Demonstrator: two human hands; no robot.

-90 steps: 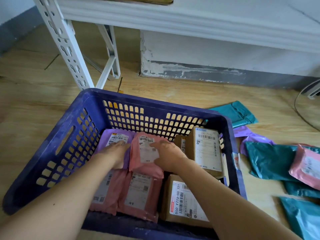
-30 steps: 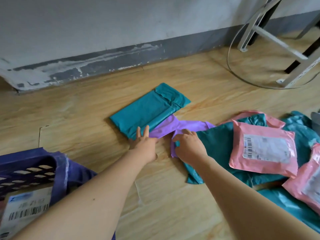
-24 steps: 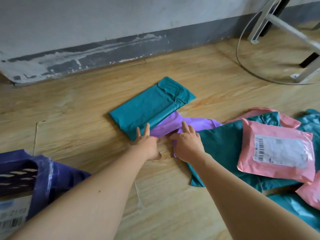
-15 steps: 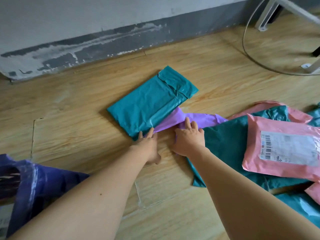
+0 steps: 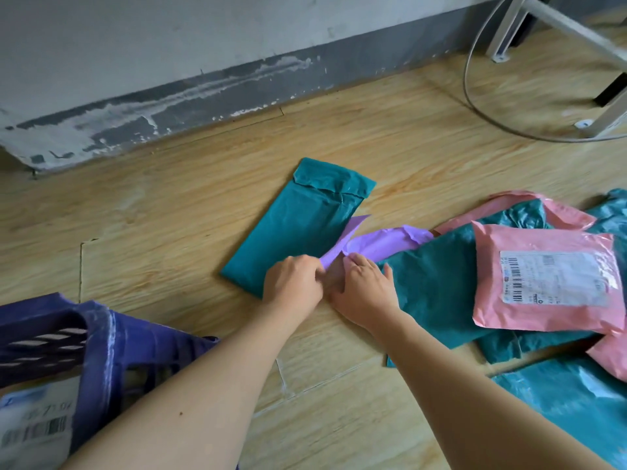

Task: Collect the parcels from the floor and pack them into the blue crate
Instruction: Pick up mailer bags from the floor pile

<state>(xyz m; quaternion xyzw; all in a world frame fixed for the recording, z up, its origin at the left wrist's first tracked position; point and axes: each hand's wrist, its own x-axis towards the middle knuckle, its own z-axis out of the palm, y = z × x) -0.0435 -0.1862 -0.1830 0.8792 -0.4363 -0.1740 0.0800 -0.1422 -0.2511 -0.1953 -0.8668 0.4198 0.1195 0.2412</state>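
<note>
Purple parcel [image 5: 380, 244] at frame centre, tucked under teal parcel [image 5: 298, 225], long axis stretching rightward from both hands, left hand [image 5: 293, 283] pinching its near corner, right hand [image 5: 364, 290] laid flat on it, blue crate [image 5: 101, 334] lower left.

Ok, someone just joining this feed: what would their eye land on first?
The two hands meeting at centre: the left hand pinches a flap of the purple parcel and the right hand sits at its near end, beside the flat teal parcel. Next comes the pink parcel with its white label, atop the heap at right. The blue crate shows its corner at lower left.
</note>
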